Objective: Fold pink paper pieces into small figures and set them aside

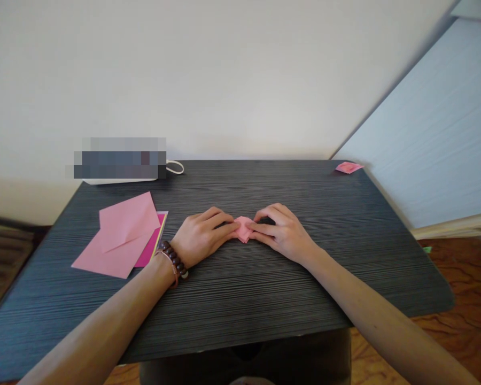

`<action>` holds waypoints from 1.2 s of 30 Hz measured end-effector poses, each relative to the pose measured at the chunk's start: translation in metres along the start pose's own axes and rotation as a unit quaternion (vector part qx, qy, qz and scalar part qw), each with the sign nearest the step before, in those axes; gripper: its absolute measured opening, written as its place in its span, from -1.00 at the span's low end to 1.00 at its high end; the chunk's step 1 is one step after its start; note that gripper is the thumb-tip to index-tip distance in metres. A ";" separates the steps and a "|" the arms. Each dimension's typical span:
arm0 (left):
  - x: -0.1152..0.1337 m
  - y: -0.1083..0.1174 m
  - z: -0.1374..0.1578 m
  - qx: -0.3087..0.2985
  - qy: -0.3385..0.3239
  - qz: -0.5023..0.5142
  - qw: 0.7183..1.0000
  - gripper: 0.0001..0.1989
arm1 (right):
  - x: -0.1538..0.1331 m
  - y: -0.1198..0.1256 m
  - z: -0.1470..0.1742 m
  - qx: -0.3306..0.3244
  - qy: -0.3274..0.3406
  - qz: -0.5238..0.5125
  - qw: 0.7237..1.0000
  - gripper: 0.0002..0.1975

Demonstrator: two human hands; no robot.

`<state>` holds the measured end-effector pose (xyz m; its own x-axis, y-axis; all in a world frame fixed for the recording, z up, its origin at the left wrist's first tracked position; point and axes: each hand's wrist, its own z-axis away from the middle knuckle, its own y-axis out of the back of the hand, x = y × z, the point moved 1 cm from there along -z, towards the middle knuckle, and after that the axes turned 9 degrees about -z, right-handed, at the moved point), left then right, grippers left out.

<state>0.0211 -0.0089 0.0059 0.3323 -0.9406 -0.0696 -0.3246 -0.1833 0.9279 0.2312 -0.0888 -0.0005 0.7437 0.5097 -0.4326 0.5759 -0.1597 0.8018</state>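
- While the left hand [202, 235] and right hand [284, 232] face each other, a small folded pink paper [244, 230] sits between their fingertips, at the black wood-grain table [264, 299].
- Left thumb and fingers pinch together on the paper's left side; the right ones pinch its right side.
- By its look, the paper is very light, thin and easily creased, probably stiffer where layers stack. Its side corners, where the fingertips rest, seem the best hold; a hard pull could tear it.
- Left of the grip, a dark beaded bracelet [173, 259] circles the wrist. Just beyond, pink sheets [116, 235] overlap a magenta sheet [146, 255], limiting leftward room.
- Farther left and back from the grip is a white cord loop [176, 167], beside a blurred-out object [120, 164].
- Well apart, to the grip's right and back, lies a second folded pink piece [349, 168].
- The tabletop's near edge runs between grip and body; its far edge meets a pale wall [240, 80]. More sideways room opens rightward, toward a rounded near corner.
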 end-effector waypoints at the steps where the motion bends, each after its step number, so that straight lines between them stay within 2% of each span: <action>1: 0.001 0.000 0.000 0.000 -0.002 -0.001 1.000 -0.79 | 0.000 0.000 0.000 0.001 0.004 0.010 1.000 -0.75; 9: 0.004 0.003 -0.002 -0.029 -0.002 0.013 0.999 -0.76 | -0.001 -0.005 0.001 -0.015 0.025 0.041 0.999 -0.76; 17: 0.007 0.000 -0.002 -0.012 -0.007 0.018 1.000 -0.79 | -0.005 -0.006 0.004 -0.014 0.066 0.080 0.995 -0.78; 22: 0.011 -0.001 -0.002 0.002 -0.002 0.022 1.000 -0.81 | -0.006 -0.007 0.005 0.002 0.059 0.067 0.996 -0.78; 29: 0.013 -0.004 -0.003 -0.003 0.026 0.043 0.999 -0.82 | -0.003 -0.004 0.003 -0.003 0.011 -0.011 1.000 -0.79; 32: 0.012 -0.004 -0.003 0.003 0.040 0.071 0.997 -0.82 | -0.003 -0.002 -0.001 -0.007 -0.033 -0.053 0.998 -0.80; 36: 0.009 -0.006 -0.004 0.017 0.077 0.127 0.989 -0.84 | 0.000 -0.002 -0.004 0.006 -0.096 -0.061 0.993 -0.81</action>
<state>0.0294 -0.0155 0.0010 0.3673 -0.9031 0.2227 -0.4441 0.0401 0.8951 0.2284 -0.0849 0.0000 0.7186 0.3549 -0.5981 0.6688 -0.1167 0.7343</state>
